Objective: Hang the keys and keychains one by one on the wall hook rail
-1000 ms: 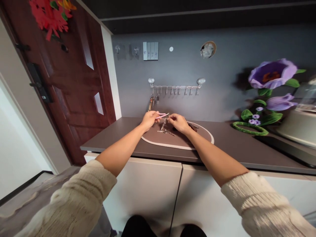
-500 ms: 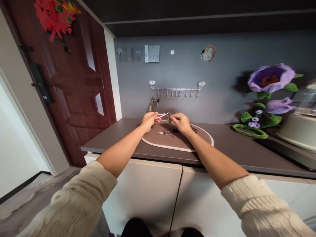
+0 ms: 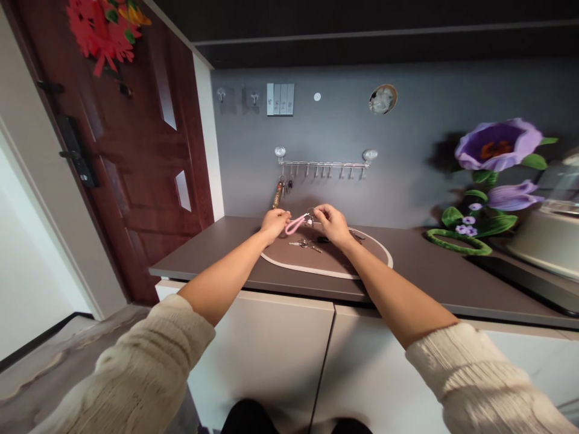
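Observation:
In my right hand (image 3: 332, 224), thumb and forefinger pinch a metal key ring (image 3: 310, 212). A pink strap loop (image 3: 295, 225) slants down to the left from the ring, and a small key hangs below. My left hand (image 3: 275, 223) is beside the loop with its fingers drawn together; whether they hold anything is hidden. Below both hands, a bunch of keys (image 3: 306, 244) lies on a brown oval mat (image 3: 325, 262) with a pale rim. A dark item (image 3: 322, 239), partly hidden by my right hand, lies near those keys.
A clear hook rail (image 3: 323, 164) is fixed on the grey wall, with keys and a brown tag (image 3: 277, 196) hanging at its left end. Purple plush flowers (image 3: 497, 144) stand to the right beside a pale rounded appliance (image 3: 547, 235). A dark red door (image 3: 149, 163) is left.
The pink strap has gone from a narrow, stretched shape at my left fingers to a rounder loop sagging lower. My left fingers have shifted slightly; my right hand stays at the key ring.

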Demonstrator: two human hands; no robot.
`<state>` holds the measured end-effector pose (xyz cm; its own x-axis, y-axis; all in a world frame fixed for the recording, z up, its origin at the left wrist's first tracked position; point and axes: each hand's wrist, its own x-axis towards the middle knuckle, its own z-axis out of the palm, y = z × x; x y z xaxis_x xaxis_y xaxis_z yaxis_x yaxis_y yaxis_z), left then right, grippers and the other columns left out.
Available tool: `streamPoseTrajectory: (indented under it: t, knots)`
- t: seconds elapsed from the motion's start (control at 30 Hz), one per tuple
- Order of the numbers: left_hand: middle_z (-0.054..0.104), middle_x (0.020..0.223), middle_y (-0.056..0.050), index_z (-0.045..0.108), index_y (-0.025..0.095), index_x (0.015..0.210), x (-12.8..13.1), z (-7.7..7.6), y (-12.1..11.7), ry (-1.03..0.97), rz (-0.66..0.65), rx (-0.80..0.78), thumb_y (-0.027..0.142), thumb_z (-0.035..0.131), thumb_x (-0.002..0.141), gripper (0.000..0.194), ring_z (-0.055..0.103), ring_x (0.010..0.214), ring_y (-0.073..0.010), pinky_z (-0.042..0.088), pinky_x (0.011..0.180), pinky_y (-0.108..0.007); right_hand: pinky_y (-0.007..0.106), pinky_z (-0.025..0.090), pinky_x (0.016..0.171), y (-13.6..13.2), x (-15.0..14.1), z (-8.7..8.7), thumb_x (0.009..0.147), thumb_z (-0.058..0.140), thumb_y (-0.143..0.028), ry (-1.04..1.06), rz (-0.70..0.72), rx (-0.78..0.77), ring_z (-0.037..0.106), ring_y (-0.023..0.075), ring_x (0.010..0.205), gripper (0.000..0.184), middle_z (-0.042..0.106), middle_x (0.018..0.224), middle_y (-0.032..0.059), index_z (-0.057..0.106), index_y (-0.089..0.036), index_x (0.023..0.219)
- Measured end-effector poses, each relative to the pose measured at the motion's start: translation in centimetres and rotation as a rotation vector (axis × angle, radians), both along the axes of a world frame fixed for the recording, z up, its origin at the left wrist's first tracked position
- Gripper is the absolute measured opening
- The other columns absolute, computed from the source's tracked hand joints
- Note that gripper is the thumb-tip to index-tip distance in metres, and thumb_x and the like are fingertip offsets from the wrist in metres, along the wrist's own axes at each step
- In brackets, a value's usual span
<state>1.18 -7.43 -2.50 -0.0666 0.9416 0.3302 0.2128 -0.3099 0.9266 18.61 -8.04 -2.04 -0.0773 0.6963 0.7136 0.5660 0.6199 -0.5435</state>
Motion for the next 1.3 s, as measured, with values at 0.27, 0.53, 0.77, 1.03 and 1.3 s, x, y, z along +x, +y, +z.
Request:
streamPoseTrajectory:
  t: [0.27,0.53,0.77,1.03,1.3]
  knots:
    - [0.065,0.088,-0.006,0.063,0.014,0.085,0.2,0.1,-0.4,0.222,-0.082,0.409,0.024,0.051,0.077,0.018,0.056,0.079,-0.0132,0.043,0.077,-0.026,0.028,0.042,0.075,0.1,-0.1,0.0,0.081,0.044,-0.035,0.001,0.042,0.033,0.056,0.0154,0.078,0.026,0.064,0.086,0.0058,0.061,-0.016,0.086]
    - [0.065,0.089,-0.007,0.063,0.013,0.091,0.8,0.4,-1.0,0.247,-0.163,0.478,0.026,0.052,0.077,0.022,0.056,0.078,-0.0133,0.044,0.074,-0.025,0.029,0.043,0.078,0.0,-0.6,0.2,0.081,0.046,-0.039,0.020,0.117,0.047,0.058,0.0166,0.085,0.029,0.065,0.090,0.0064,0.064,-0.017,0.086]
    - [0.064,0.078,-0.003,0.062,0.014,0.081,0.9,1.0,-1.8,0.205,-0.146,0.426,0.027,0.051,0.078,0.018,0.055,0.070,-0.0117,0.043,0.067,-0.023,0.030,0.044,0.077,0.1,-0.8,0.3,0.078,0.051,-0.041,0.099,0.168,0.006,0.059,0.0157,0.081,0.029,0.066,0.088,0.0061,0.063,-0.016,0.087]
    - [0.063,0.078,-0.004,0.060,0.012,0.078,1.0,0.8,-0.9,0.048,-0.103,0.367,0.023,0.052,0.076,0.013,0.056,0.071,-0.0113,0.044,0.069,-0.023,0.028,0.045,0.071,0.8,-1.0,-0.5,0.072,0.056,-0.046,0.193,0.257,-0.122,0.057,0.0133,0.072,0.034,0.064,0.080,0.0041,0.059,-0.015,0.084]
    - [0.063,0.077,-0.004,0.060,0.013,0.078,1.1,0.7,-0.8,-0.010,-0.116,0.364,0.025,0.054,0.076,0.014,0.056,0.071,-0.0118,0.043,0.071,-0.025,0.024,0.044,0.064,-0.3,-1.2,-0.1,0.068,0.060,-0.043,0.303,0.320,-0.233,0.053,0.0110,0.067,0.029,0.061,0.075,0.0018,0.059,-0.016,0.078]
